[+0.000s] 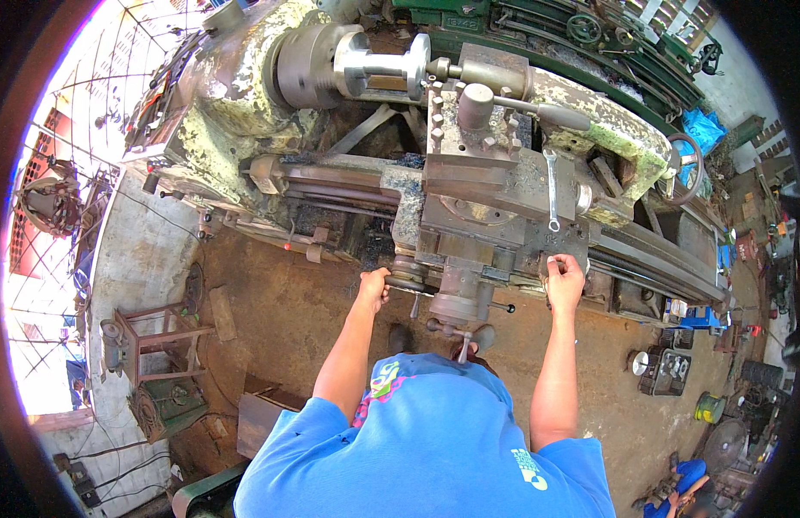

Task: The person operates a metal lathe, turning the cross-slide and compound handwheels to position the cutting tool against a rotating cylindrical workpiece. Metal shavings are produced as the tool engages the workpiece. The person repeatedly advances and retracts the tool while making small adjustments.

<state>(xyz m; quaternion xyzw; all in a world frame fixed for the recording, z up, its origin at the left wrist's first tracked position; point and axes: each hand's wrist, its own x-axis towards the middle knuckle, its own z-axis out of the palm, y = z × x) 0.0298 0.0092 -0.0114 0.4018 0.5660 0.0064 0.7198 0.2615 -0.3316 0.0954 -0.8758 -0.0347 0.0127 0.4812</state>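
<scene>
My left hand [376, 289] is closed round the rim of a handwheel [407, 274] at the front of a large lathe. My right hand [564, 282] is closed against the right end of the carriage [538, 246]; what its fingers hold is hidden. Beyond my hands stands a square tool post [473, 142] with a long clamping handle [551, 114]. On the cross-slide, above my right hand, lies a combination wrench [552, 192]. A shiny spool-shaped metal workpiece [382, 65] sits between the blurred chuck [309, 67] and the tailstock [495, 69].
The worn headstock [231, 95] rises at the far left. A ball-ended crank handle [456, 332] juts toward my body. A metal-framed stand [162, 337] is on the floor at left. Green machinery [564, 52] lies behind. Another person [680, 488] is low at the right.
</scene>
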